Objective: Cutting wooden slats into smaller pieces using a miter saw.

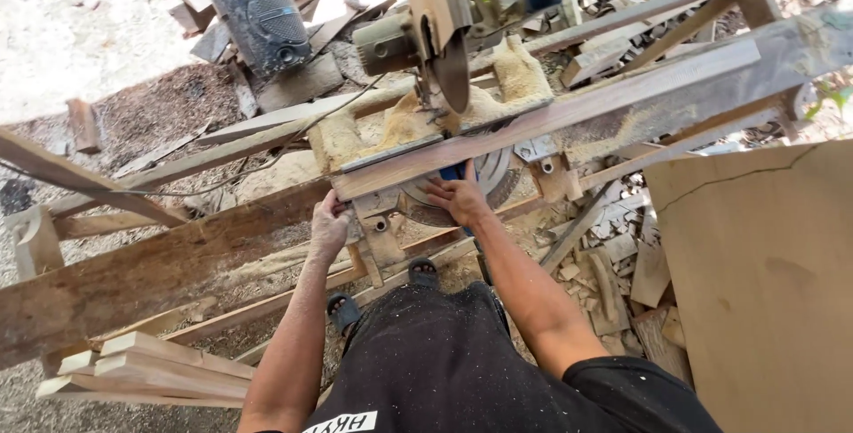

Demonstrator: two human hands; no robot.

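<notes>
A long weathered plank [640,100] lies across the bed of a mitre saw [426,38], running from lower left to upper right. The saw's round blade [455,69] is raised above the plank, with sawdust heaped around the base. My left hand [329,227] grips the plank's near edge, left of the saw base. On the saw's round table, just below the plank, my right hand [458,198] rests with fingers spread, and I cannot tell if it touches the wood.
Offcuts and wood scraps [622,255] litter the ground to the right. A large flat board [764,282] stands at the right. Stacked light planks [151,366] lie at lower left. A dark speaker-like box [258,11] sits behind the saw. My sandalled feet [382,295] are under the frame.
</notes>
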